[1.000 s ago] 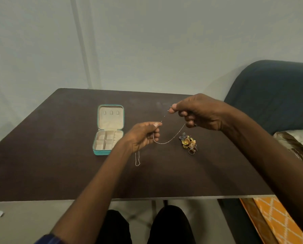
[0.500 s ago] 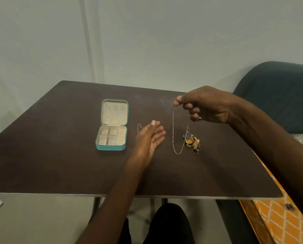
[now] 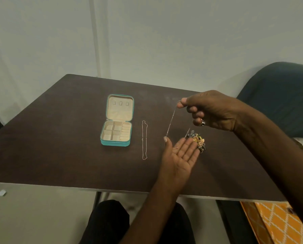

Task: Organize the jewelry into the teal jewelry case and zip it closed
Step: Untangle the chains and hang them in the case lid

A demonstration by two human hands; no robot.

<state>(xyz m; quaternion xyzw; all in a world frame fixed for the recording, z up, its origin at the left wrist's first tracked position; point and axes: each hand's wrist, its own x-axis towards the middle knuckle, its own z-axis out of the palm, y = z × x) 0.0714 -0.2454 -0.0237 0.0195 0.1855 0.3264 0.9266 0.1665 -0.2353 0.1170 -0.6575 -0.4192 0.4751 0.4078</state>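
Dim, soft indoor light; faint shadows on the dark table (image 3: 59,138); wide-angle bending at edges; slightly soft focus

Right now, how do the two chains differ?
The chain on the table lies flat as a long narrow loop, touched by neither hand; the held chain hangs from the right hand, pinched at its top. The table chain sits right of the open case; the held chain drops toward the open left hand, beside the jewelry pile. Both are thin, pale and outside the case.
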